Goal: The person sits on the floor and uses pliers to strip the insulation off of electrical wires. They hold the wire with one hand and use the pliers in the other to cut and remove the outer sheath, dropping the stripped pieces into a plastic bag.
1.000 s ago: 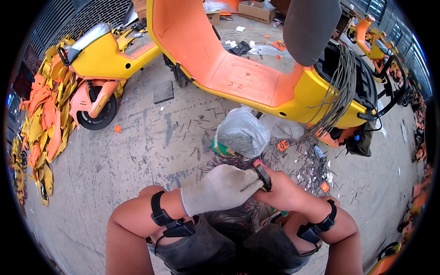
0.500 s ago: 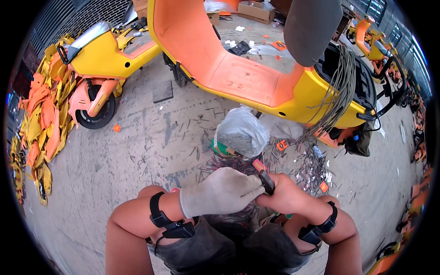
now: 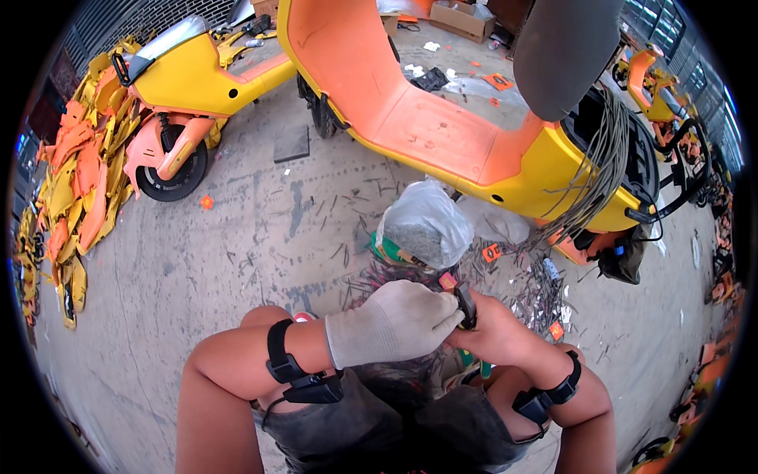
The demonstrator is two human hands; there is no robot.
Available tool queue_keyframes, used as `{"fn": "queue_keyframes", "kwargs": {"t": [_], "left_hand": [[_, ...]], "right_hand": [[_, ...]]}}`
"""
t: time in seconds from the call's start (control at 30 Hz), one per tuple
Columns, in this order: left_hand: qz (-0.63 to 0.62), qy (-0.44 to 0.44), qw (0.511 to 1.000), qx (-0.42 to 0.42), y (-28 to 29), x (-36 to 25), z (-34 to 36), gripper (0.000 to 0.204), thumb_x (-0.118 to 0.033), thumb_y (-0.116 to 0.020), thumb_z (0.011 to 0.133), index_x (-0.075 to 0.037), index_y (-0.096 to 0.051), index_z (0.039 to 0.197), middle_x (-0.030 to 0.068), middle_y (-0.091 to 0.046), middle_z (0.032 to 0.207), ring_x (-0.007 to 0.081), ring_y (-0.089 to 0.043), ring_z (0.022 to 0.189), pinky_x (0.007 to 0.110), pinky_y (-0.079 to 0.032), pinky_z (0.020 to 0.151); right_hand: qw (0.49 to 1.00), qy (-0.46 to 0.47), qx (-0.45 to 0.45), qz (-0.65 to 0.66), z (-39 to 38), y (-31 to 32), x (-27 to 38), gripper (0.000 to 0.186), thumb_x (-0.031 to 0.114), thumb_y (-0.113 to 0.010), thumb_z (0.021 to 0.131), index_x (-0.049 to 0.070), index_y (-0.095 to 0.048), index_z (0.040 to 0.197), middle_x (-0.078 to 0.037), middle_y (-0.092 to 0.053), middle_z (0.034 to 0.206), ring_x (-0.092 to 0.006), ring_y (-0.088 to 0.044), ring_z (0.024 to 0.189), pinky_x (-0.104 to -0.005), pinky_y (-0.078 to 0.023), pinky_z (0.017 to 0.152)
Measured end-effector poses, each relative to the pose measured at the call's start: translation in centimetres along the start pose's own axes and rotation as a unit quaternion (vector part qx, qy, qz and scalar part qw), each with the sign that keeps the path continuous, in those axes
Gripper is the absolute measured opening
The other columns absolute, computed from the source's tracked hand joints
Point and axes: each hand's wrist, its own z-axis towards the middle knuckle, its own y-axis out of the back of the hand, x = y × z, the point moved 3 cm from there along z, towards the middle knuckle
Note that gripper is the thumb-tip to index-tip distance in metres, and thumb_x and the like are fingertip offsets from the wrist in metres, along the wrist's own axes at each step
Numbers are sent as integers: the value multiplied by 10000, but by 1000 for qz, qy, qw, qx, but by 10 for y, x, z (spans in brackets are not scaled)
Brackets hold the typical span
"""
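Observation:
My left hand (image 3: 395,322), in a light grey knit glove, is closed with its fingertips pinching at a small dark piece (image 3: 467,306). My bare right hand (image 3: 491,328) is wrapped round the same piece from the other side. A red-pink block (image 3: 448,281) shows just beyond the fingertips; whether it joins the dark piece I cannot tell. Something green (image 3: 466,359) shows beneath my right hand, mostly hidden. Just ahead stands a translucent plastic bag (image 3: 430,225) with greyish contents, a green part at its lower left. Dark strips and scraps (image 3: 537,304) litter the floor beside it.
A yellow and orange scooter body (image 3: 442,142) stretches across ahead, a bundle of grey cable (image 3: 592,170) draped over its right end. Another scooter (image 3: 178,118) stands at left beside a heap of yellow and orange panels (image 3: 75,189). A cardboard box (image 3: 462,22) lies far back.
The view has shifted slightly, moving the scooters rightward in the picture. Both hands keep hold of the dark piece, which has turned a little more upright. More of the green thing shows below my right hand.

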Motion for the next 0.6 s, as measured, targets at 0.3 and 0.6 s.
{"fn": "queue_keyframes", "kwargs": {"t": [0.3, 0.6], "left_hand": [[-22, 8, 999, 23, -1, 1, 2, 278, -158, -640, 806, 5, -676, 1028, 93, -582, 796, 252, -634, 646, 380, -503, 527], [-130, 89, 987, 43, 5, 5, 8, 218, -227, -546, 995, -30, -602, 919, 189, -609, 720, 386, -653, 705, 481, -505, 615]], "right_hand": [[999, 38, -19, 8, 0, 3, 5, 403, 113, -804, 819, 15, -580, 1139, -166, -702, 996, -332, -694, 953, -402, -534, 822], [998, 14, 28, 58, 1, 5, 4, 607, -3, -760, 858, 35, -509, 1410, -73, -656, 1242, -151, -594, 1149, -326, -469, 1019]]}}
